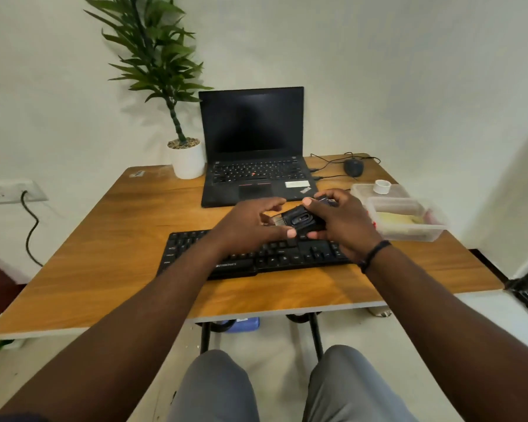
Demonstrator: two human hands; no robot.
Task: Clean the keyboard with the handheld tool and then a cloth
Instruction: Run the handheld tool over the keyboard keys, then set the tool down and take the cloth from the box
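Right hand (342,222) grips handheld tool (299,222) above keyboard (256,254) on tabletop (119,239). Left hand (250,223) pinches tool's front end. Advice: seat attachment firmly, keep tool level, then sweep key rows.

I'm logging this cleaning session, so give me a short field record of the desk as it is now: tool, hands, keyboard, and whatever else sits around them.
tool: black handheld tool, held above the keyboard
right hand: right hand grips the tool's body
left hand: left hand pinches the tool's left end
keyboard: black keyboard on the wooden table, partly hidden by the hands
behind: open laptop, screen dark; potted plant; mouse
right side: clear plastic containers
cloth: cannot tell
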